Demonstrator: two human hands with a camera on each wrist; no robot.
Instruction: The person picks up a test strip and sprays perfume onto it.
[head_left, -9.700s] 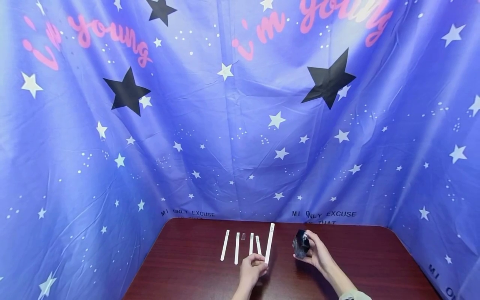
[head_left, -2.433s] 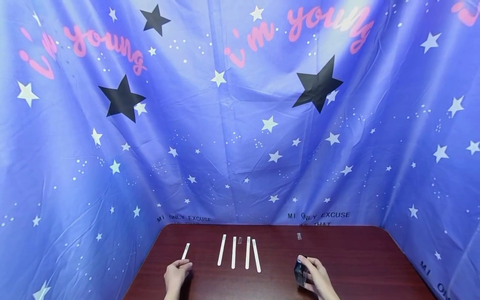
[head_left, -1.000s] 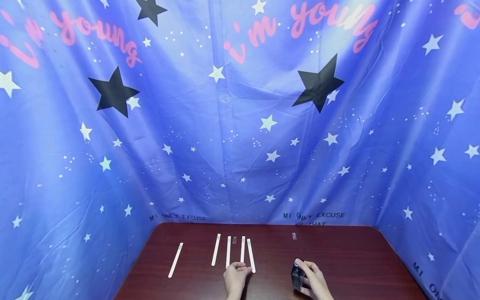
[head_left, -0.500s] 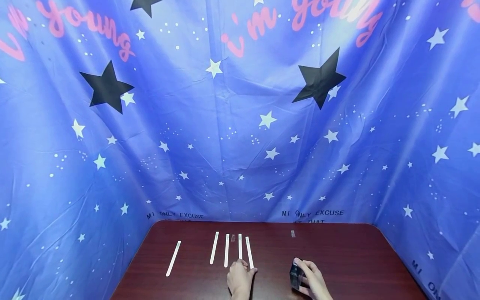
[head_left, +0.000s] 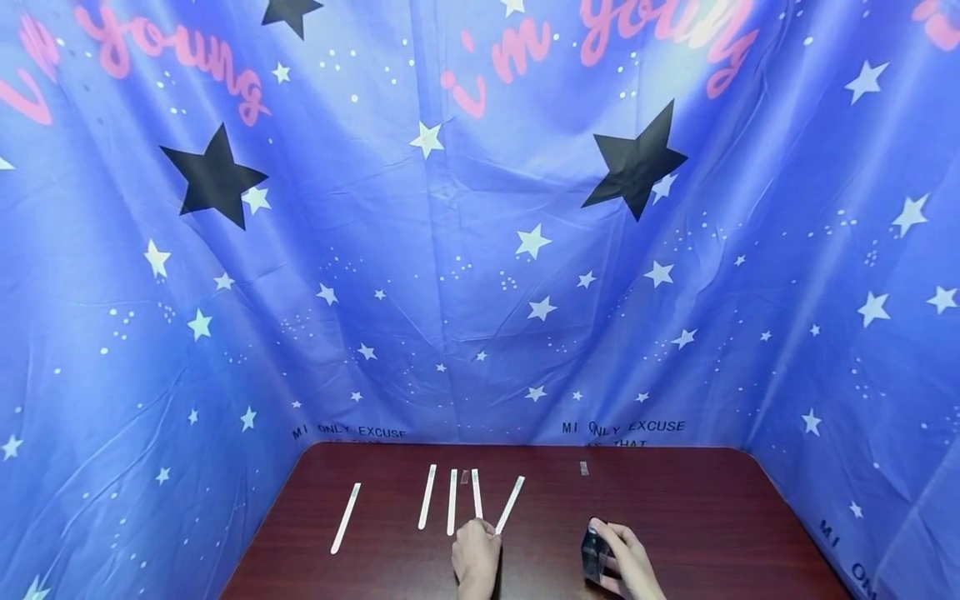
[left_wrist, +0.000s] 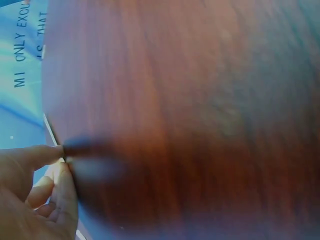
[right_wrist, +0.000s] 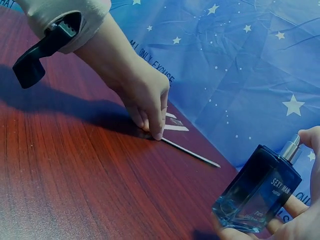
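At the table's middle, my left hand (head_left: 477,552) pinches the lower end of a white paper test strip (head_left: 511,504), which slants up to the right. In the left wrist view this strip (left_wrist: 51,129) shows edge-on between thumb and fingers. Several like strips lie to its left: one (head_left: 476,493) partly behind the hand, two upright ones (head_left: 452,502), and one (head_left: 346,518) far left. My right hand (head_left: 632,560) holds a dark blue glass perfume bottle (right_wrist: 260,192) tilted, a finger at its silver spray top (right_wrist: 290,148).
Two small clear pieces (head_left: 465,477) lie toward the back of the brown table (head_left: 675,492), the other piece (head_left: 584,469) further right. A blue star-printed cloth (head_left: 480,250) hangs behind and at both sides.
My left hand laid one strip down at the far left, then came right to the row. The rightmost strip's top has swung to the right in its pinch. The right hand keeps the bottle.
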